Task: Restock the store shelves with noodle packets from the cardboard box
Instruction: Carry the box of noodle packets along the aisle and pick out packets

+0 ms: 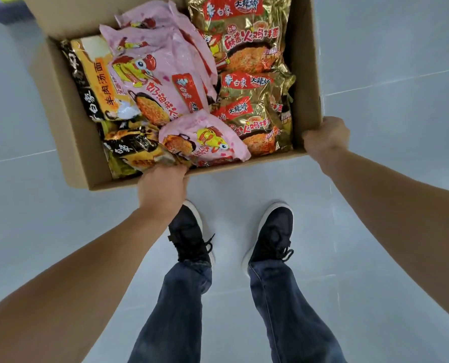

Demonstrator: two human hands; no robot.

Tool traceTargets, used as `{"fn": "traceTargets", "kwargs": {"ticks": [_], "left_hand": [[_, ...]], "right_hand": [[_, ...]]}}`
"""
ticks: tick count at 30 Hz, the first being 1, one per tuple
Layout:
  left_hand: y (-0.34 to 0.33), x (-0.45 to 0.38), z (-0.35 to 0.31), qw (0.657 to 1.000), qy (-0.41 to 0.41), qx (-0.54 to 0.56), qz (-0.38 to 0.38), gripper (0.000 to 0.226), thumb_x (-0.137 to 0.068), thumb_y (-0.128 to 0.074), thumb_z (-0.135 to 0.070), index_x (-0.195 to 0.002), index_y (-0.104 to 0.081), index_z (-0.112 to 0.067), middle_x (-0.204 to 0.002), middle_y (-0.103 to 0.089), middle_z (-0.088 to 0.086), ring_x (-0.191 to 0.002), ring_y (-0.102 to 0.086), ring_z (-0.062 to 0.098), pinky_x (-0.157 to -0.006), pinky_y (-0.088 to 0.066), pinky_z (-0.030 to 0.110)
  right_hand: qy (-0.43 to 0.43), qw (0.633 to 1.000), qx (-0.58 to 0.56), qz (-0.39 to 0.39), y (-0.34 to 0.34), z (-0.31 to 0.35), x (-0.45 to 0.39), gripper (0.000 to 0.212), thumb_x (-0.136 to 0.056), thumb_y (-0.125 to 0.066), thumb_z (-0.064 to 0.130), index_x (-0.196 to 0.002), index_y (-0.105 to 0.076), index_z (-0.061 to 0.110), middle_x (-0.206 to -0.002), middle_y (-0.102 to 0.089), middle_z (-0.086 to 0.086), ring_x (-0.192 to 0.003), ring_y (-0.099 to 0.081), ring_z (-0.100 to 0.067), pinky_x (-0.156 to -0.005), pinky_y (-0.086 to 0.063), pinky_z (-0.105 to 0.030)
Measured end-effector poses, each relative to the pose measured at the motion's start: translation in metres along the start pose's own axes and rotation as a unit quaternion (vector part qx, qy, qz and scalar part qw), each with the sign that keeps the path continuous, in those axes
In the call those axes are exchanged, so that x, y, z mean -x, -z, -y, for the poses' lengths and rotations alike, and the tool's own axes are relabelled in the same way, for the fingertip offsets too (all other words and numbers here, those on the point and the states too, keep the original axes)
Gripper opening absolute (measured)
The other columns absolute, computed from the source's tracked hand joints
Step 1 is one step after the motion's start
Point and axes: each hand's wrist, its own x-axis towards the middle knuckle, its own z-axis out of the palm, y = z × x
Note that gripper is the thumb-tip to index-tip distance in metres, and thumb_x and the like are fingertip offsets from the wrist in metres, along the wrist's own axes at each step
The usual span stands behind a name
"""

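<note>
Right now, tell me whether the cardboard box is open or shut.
Open. The cardboard box has its flaps folded back, and pink noodle packets and gold noodle packets lie exposed inside, filling it.

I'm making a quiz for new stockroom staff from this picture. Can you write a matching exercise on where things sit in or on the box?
Things:
1. gold packets
2. pink packets
3. left hand
4. right hand

Places:
A. near right corner of the cardboard box
B. right side of the box
C. near edge of the box
D. middle of the box

Pairs: 1-B, 2-D, 3-C, 4-A
</note>
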Motion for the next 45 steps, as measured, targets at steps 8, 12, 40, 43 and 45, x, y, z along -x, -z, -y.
{"fn": "traceTargets", "kwargs": {"ticks": [8,12,40,43,45], "left_hand": [[0.067,0.044,0.007,0.995,-0.081,-0.05,-0.018,0.02,-0.072,-0.082,-0.021,-0.067,-0.063,-0.016,-0.05,-0.055,0.008,-0.043,-0.057,0.027,-0.047,-0.037,0.025],[0.098,0.072,-0.007,0.989,-0.13,-0.061,-0.018,0.026,-0.064,-0.086,-0.017,-0.061,-0.06,-0.016,-0.043,-0.049,0.004,-0.035,-0.051,0.024,-0.043,-0.034,0.022],[0.529,0.272,-0.352,0.893,-0.392,-0.199,-0.095,0.02,-0.091,-0.054,-0.043,-0.105,-0.057,-0.028,-0.096,-0.064,0.002,-0.09,-0.064,0.026,-0.068,-0.046,0.035],[0.559,0.262,-0.381,0.888,-0.403,-0.198,-0.097,0.02,-0.092,-0.053,-0.042,-0.104,-0.056,-0.027,-0.097,-0.064,0.002,-0.092,-0.064,0.025,-0.068,-0.045,0.035],[0.585,0.243,-0.405,0.883,-0.414,-0.194,-0.11,0.018,-0.093,-0.053,-0.041,-0.103,-0.056,-0.027,-0.098,-0.064,0.001,-0.092,-0.064,0.025,-0.069,-0.046,0.036]], "right_hand": [[-0.004,0.999,-0.036,0.028,0.048,-0.032,0.068,0.021,-0.076,-0.048,0.001,-0.058,-0.048,0.01,-0.06,-0.049,-0.007,-0.053,-0.045,-0.025,-0.045,-0.032,-0.022],[-0.023,0.998,-0.043,0.029,0.089,-0.051,0.107,0.021,-0.077,-0.048,0.002,-0.059,-0.052,0.011,-0.063,-0.051,-0.008,-0.055,-0.047,-0.026,-0.046,-0.034,-0.022],[-0.13,0.958,-0.209,-0.15,0.585,-0.231,0.363,0.009,-0.077,-0.051,0.002,-0.079,-0.06,-0.001,-0.073,-0.057,-0.014,-0.073,-0.057,-0.033,-0.053,-0.041,-0.028],[-0.126,0.958,-0.2,-0.16,0.623,-0.23,0.352,0.011,-0.077,-0.051,0.002,-0.082,-0.061,-0.001,-0.074,-0.058,-0.014,-0.072,-0.056,-0.031,-0.051,-0.04,-0.027],[-0.125,0.955,-0.206,-0.172,0.655,-0.223,0.335,0.011,-0.078,-0.051,0.002,-0.083,-0.061,-0.001,-0.074,-0.057,-0.013,-0.072,-0.056,-0.03,-0.052,-0.041,-0.027]]}}
